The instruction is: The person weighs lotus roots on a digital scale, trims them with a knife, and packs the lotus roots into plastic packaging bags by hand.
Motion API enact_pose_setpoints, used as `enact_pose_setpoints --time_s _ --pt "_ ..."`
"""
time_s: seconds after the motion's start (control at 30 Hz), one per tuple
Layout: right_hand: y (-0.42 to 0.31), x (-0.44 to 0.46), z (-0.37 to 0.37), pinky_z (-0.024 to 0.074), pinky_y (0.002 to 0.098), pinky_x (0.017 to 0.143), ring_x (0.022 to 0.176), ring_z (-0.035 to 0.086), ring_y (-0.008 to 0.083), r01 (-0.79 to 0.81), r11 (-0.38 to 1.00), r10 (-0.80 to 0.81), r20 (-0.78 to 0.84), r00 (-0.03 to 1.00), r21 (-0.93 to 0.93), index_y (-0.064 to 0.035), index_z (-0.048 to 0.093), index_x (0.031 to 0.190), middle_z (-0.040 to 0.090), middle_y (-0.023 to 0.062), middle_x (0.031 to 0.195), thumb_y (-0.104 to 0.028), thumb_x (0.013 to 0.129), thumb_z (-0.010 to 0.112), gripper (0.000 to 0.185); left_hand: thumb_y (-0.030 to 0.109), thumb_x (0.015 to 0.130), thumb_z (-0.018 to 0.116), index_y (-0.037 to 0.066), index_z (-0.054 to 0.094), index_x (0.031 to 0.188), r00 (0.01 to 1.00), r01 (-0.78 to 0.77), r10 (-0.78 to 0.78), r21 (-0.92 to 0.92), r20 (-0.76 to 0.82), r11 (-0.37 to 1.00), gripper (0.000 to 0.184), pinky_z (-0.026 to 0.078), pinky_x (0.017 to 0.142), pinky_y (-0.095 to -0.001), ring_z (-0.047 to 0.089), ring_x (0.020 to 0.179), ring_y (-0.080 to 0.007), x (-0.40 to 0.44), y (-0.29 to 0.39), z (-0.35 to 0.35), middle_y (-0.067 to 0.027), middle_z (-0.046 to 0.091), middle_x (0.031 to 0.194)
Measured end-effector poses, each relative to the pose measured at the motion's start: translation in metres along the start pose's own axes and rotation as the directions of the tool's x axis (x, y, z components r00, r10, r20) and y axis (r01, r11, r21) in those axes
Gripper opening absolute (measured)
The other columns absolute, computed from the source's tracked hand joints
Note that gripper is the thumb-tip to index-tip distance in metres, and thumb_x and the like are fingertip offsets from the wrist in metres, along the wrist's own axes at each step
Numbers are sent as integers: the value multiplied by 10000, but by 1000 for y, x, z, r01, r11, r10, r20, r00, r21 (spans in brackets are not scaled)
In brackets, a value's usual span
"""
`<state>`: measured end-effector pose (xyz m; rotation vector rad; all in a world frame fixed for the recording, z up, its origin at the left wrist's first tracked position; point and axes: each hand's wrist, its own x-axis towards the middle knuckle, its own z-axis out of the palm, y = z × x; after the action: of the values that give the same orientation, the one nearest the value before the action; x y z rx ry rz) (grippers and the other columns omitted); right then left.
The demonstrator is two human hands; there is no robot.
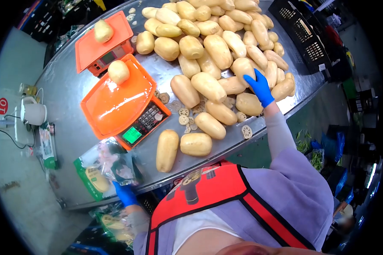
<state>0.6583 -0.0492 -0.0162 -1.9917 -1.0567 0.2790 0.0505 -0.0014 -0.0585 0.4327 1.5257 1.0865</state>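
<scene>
Peeled lotus root segments lie in a big heap on the steel table. My right hand, in a blue glove, has its thumb and fingers on one lotus root at the heap's right side. Low on the left, my gloved left hand grips the lower edge of a printed plastic bag; some of its fingers are hidden. Two lotus roots, one upright in view and one lying across, rest near the table's front edge.
An orange scale with a lit green display bears one lotus root. Behind it, another orange scale holds another piece. Cut slices are scattered about. A black crate stands at the far right.
</scene>
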Motion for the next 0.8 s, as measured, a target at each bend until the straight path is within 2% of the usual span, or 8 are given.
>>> enact_pose_setpoints --time_s 0.07,0.1,0.27,0.37,0.43,0.53,0.67,0.8 --pt "-23 -13 -3 479 314 839 973 579 176 -417 686 327 259 909 596 -34 505 1203 591 91 1082 -334 881 565 444 523 918 370 105 432 1282 998 -34 36 -50 48 998 558 462 746 -375 549 932 -247 6 -5 -5 -76 561 1123" --pt "-19 -15 8 500 311 792 944 591 162 -341 547 267 227 937 764 -43 515 1180 599 82 1057 -350 913 500 407 523 918 370 105 432 1282 998 -34 37 -49 48 998 558 462 746 -375 549 932 -247 7 -6 -6 -76 561 1123" --pt "-42 -15 19 490 284 795 938 594 163 -348 430 321 218 921 833 -17 520 1172 598 71 1064 -313 914 510 393 509 922 374 94 433 1281 999 -49 50 -51 18 997 552 454 769 -365 547 944 -233 11 -9 -9 -69 560 1124" --pt "-50 -5 18 465 254 752 879 566 128 -321 719 266 182 947 616 -19 545 1159 591 35 1002 -313 868 585 415 471 925 405 61 334 1362 999 -12 15 -70 41 997 604 353 991 -395 447 1173 -276 8 -5 -9 -105 435 1324" --pt "-45 3 20 457 282 829 959 568 177 -162 932 114 163 980 324 17 523 1181 591 78 1065 -346 807 655 538 492 920 398 74 387 1316 999 -37 38 -81 10 996 575 401 883 -376 493 1058 -254 4 -5 -1 -90 495 1221" --pt "-28 18 17 432 310 898 1046 547 213 -79 995 92 242 966 -63 37 487 1221 576 133 1134 -375 752 704 661 516 910 403 87 442 1267 997 -72 71 -54 -14 996 559 448 772 -356 537 936 -231 1 -5 -1 -78 553 1110" --pt "-24 30 7 424 312 909 1064 543 231 -122 993 111 417 902 -1 36 446 1265 562 163 1160 -388 746 705 718 433 928 423 50 443 1270 995 2 -3 9 104 1000 514 421 870 -349 533 1024 -216 6 -8 -19 -80 549 1170" --pt "-52 31 2 424 302 903 1068 535 210 -21 998 50 504 862 -62 -4 473 1254 560 137 1156 -350 753 700 649 386 930 426 57 505 1197 998 -54 53 29 37 998 431 444 780 -316 556 923 -188 -5 -9 -8 -59 583 1071"
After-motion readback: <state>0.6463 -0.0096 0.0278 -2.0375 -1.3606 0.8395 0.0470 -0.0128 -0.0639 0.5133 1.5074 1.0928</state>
